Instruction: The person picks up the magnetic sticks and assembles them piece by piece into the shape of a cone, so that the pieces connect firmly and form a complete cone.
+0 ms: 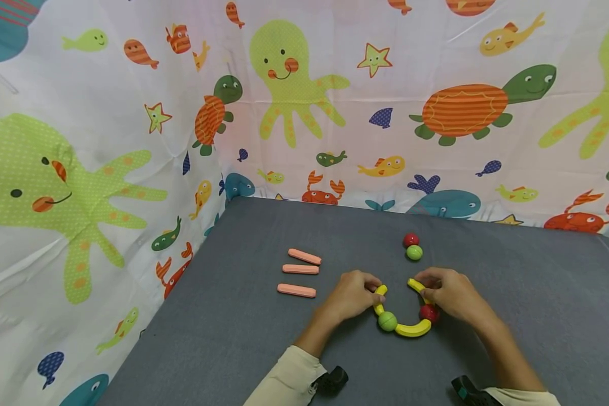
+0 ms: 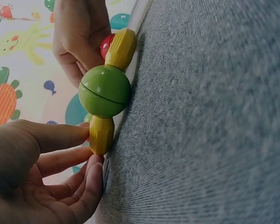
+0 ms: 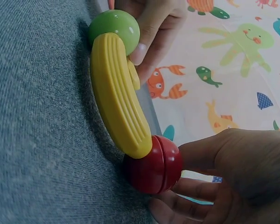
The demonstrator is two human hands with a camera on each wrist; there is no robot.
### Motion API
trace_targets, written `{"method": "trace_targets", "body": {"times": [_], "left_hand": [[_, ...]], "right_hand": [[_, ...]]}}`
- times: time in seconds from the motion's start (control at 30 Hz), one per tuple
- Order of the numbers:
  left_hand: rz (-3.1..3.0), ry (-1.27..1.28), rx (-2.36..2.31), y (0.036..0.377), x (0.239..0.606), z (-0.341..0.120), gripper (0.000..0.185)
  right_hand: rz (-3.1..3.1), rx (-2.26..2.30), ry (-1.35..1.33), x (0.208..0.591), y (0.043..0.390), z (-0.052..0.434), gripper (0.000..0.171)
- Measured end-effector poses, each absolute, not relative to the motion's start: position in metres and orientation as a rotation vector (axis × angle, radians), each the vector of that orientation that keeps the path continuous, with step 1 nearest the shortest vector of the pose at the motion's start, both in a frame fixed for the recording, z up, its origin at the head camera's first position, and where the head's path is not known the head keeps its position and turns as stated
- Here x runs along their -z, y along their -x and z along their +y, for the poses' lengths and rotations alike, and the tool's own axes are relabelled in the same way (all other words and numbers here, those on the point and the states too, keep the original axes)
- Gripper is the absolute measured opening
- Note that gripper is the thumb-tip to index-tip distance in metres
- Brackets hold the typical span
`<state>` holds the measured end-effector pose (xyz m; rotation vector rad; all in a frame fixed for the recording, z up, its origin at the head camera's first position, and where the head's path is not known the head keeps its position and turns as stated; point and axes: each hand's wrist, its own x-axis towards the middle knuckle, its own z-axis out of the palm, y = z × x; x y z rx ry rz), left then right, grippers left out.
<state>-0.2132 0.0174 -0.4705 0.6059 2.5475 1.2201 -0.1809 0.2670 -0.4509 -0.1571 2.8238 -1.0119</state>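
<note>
The left hand (image 1: 352, 294) has its grip pinched round the left yellow banana (image 1: 378, 308); the right hand (image 1: 453, 293) grips the right yellow banana (image 1: 415, 285); on the grey worktop (image 1: 223, 338) these form a U with the near green ball (image 1: 387, 321), lower yellow banana (image 1: 413, 329) and near red ball (image 1: 428, 313), its upper ends apart; beyond sit a far red ball (image 1: 411, 241) and far green ball (image 1: 414, 252); three pink sticks (image 1: 300, 269) lie leftward.

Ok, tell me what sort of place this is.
Perhaps a play or filming corner: sheeting printed with sea creatures hangs behind a grey tabletop bearing toy-like yellow pieces and coloured balls.
</note>
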Motion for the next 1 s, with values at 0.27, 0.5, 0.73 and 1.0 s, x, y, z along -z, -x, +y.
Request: {"method": "trace_targets", "body": {"times": [0.27, 0.5, 0.73, 1.0], "left_hand": [[2.569, -0.641, -1.219, 0.2136, 0.4738, 0.0206, 0.027], [2.567, -0.654, -1.221, 0.213, 0.4751, 0.0213, 0.027], [2.56, -0.651, -1.232, 0.2128, 0.4761, 0.0213, 0.027], [2.549, -0.659, -1.249, 0.2131, 0.4763, 0.0202, 0.029]], "right_hand": [[2.788, 1.005, 0.105, 0.4501, 0.1808, 0.2685, 0.028], [2.768, 1.004, 0.096, 0.4493, 0.1814, 0.2694, 0.026], [2.769, 1.001, 0.098, 0.4497, 0.1812, 0.2701, 0.025], [2.766, 1.014, 0.093, 0.4507, 0.1807, 0.2695, 0.025]]}}
